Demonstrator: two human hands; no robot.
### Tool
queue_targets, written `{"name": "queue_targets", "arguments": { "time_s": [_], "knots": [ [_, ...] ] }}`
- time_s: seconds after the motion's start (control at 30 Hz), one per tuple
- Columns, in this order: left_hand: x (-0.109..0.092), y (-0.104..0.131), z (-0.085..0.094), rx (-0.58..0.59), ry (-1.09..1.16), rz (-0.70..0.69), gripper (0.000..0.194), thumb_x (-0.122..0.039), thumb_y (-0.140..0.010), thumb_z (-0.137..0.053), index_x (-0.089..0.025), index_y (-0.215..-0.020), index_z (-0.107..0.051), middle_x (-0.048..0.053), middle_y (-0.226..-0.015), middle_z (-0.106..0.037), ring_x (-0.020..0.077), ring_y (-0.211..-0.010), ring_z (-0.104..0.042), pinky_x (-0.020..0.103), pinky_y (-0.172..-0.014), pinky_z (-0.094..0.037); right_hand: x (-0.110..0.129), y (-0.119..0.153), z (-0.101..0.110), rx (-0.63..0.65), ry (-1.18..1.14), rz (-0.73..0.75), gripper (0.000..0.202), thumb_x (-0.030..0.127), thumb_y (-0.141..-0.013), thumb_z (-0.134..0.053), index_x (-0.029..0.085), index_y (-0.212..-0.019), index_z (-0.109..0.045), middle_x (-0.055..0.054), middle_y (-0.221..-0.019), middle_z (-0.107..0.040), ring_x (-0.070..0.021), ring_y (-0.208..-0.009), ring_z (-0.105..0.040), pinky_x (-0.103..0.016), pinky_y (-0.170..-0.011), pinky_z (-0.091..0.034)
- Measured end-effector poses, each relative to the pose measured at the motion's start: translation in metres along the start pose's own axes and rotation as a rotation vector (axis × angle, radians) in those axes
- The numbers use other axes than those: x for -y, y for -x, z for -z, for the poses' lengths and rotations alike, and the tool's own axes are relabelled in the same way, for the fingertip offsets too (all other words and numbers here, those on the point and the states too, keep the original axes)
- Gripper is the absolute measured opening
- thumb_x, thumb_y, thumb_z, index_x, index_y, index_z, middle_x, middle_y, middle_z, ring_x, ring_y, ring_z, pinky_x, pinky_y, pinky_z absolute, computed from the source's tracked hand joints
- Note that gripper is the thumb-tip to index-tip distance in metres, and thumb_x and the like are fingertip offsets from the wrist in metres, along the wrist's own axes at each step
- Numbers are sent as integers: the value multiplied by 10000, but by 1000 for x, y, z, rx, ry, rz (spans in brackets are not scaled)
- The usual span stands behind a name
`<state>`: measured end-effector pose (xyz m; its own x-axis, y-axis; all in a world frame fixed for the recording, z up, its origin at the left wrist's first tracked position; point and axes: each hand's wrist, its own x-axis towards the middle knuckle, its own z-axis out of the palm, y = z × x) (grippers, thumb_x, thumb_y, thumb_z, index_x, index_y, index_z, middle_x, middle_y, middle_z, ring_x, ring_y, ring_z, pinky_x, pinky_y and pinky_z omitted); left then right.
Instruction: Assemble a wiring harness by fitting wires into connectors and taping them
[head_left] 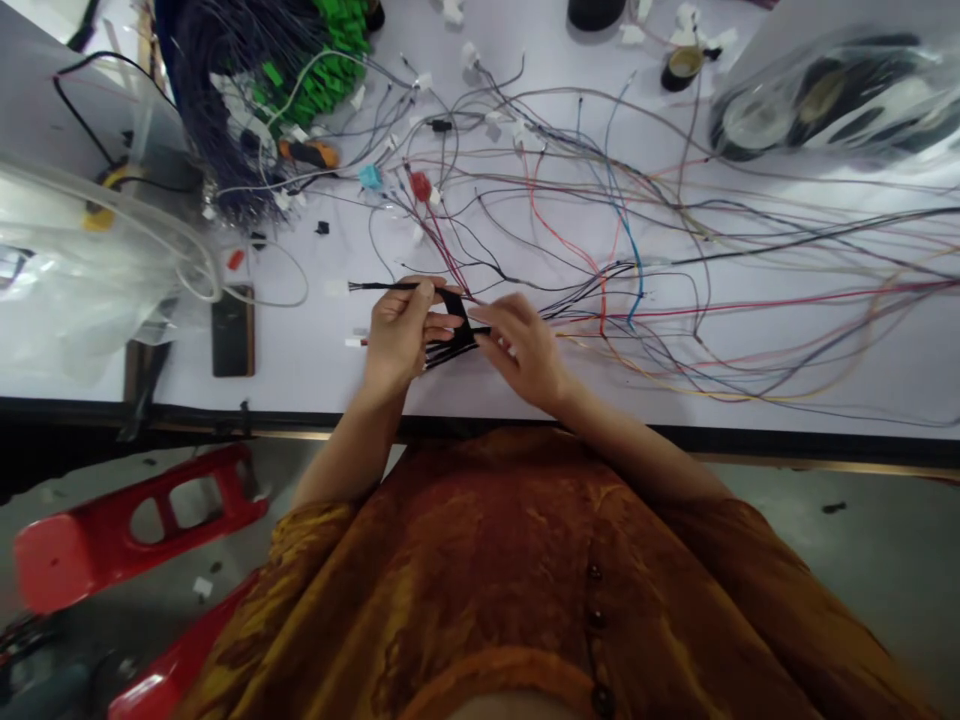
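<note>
And here's the left hand (401, 325), thumb and fingers clamped on the black wires (386, 287) at the upper-left corner of a black strip (455, 312); the right hand (526, 350) is at the strip's right edge, fingers curled, though I can't tell whether they grip it; that strip sits between the two hands, over the white table (315, 385) near its front edge; loose coloured wires (675, 295) fan out to the right; beyond the hands, a red plug (420, 187) and a blue plug (370, 177); over left, a phone (233, 332).
</note>
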<state>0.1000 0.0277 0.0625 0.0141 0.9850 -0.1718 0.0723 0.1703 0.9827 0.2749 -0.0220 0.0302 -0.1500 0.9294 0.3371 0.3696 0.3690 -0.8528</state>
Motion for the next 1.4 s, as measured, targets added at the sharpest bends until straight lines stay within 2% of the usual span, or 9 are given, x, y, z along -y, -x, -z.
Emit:
{"name": "queue_targets", "arguments": {
  "time_s": [0.17, 0.43, 0.6, 0.73, 0.83, 0.93, 1.07, 1.2, 1.4],
  "knots": [
    [-2, 22, -9, 68, -188, -186, 349, -547, -917, -660, -201, -947, -695, 52, -1017, -765, 135, -647, -746, 189, -478, -577, -5, -52, 1, -31, -251, -300, 199, 397, -915, -657, 203, -951, -635, 53, -611, -450, -110, -574, -445, -240, -573, -441],
    [20, 27, -7, 109, -651, -733, 336, -421, -1042, -478, -183, -1044, -715, 95, -1073, -777, 201, -1026, -747, 375, -924, -615, -23, -65, 2, 16, -799, -793, 283, 444, -968, -594, 196, -845, -531, 30, -667, -580, -50, -404, -436, -182, -345, -304],
    [30, 14, -3, 173, -596, -787, 274, -399, -1022, -518, -203, -959, -698, 110, -1143, -748, 210, -1075, -714, 393, -918, -601, -24, -62, 6, 38, -778, -672, 249, 386, -941, -651, 220, -1067, -514, 59, -708, -602, -50, -406, -440, -170, -351, -339],
    [34, 4, -4, -98, -300, -475, 357, -546, -1004, -501, -223, -949, -643, 86, -1094, -745, 160, -812, -741, 288, -611, -591, -28, -48, 4, -91, -682, -633, 331, 434, -968, -584, 250, -1230, -503, 54, -757, -571, -54, -474, -460, -168, -414, -374],
    [32, -6, -3, -122, -159, -240, 376, -615, -968, -531, -247, -956, -605, 41, -853, -762, 114, -500, -649, 236, -385, -431, -21, -19, 0, -92, -436, -444, 458, 432, -964, -570, 274, -1384, -476, -41, -1009, -653, -139, -751, -644, -248, -598, -542],
    [24, -15, -3, -87, -106, -168, 367, -619, -931, -599, -253, -933, -600, 21, -771, -749, 102, -398, -582, 235, -307, -332, -10, 10, -9, 46, -167, -249, 543, 307, -927, -589, 226, -1449, -466, -130, -1239, -635, -229, -1039, -655, -378, -863, -588],
    [13, -13, -6, -17, -53, -122, 353, -606, -932, -607, -253, -916, -592, 7, -733, -727, 132, -494, -669, 224, -377, -457, 0, 17, -5, 214, -44, -151, 307, 253, -935, -546, 195, -1222, -638, -124, -1153, -654, -210, -987, -655, -390, -911, -568],
    [7, 7, -13, 50, -183, -278, 312, -556, -970, -575, -248, -996, -611, 28, -889, -753, 159, -720, -750, 280, -643, -624, 4, -16, 13, -76, -204, -296, 217, 385, -967, -568, 215, -1089, -626, -23, -805, -616, -146, -710, -600, -281, -678, -547],
    [19, 25, -16, 94, -621, -778, 224, -297, -1039, -462, -211, -1068, -666, 99, -1057, -757, 193, -991, -732, 377, -890, -609, -16, -62, 6, -46, -674, -668, 204, 327, -957, -595, 215, -816, -499, 73, -585, -447, -53, -412, -360, -186, -383, -292]
  ]
}}
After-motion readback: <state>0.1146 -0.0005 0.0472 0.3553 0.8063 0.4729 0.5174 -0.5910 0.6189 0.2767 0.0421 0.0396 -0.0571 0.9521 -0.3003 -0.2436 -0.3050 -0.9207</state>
